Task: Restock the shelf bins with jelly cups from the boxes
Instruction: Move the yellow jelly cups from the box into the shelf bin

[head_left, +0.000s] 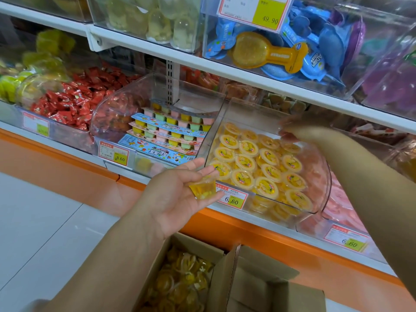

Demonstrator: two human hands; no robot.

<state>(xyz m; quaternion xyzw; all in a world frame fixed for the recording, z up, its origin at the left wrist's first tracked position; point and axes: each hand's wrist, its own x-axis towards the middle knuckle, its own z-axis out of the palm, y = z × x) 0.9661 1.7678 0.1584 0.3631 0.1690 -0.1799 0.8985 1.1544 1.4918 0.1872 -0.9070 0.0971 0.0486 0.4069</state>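
Filling most of the view, a white shelf is carrying rows of clear bins of sweets above an orange base. In the middle of the lower row a clear bin is standing tilted toward the aisle, and yellow jelly cups are lying packed inside it, lids up. Below it, at the bottom of the view, an open cardboard box is holding more loose yellow cups in a heap, and a second box is sitting just beside it on the right, flaps open.

The right hand is reaching in over the far side of the bin, near its back rim. It is blurred, so how its fingers are set, or whether they are gripping anything, cannot be told. The left hand is hovering palm up just in front of the bin's near corner, above the box, fingers nearly straight and wide. A single jelly cup is lying on its side across those fingers, carried rather than pinched. A price tag reading 6.60 is showing just beside that cup, on the bin's front.
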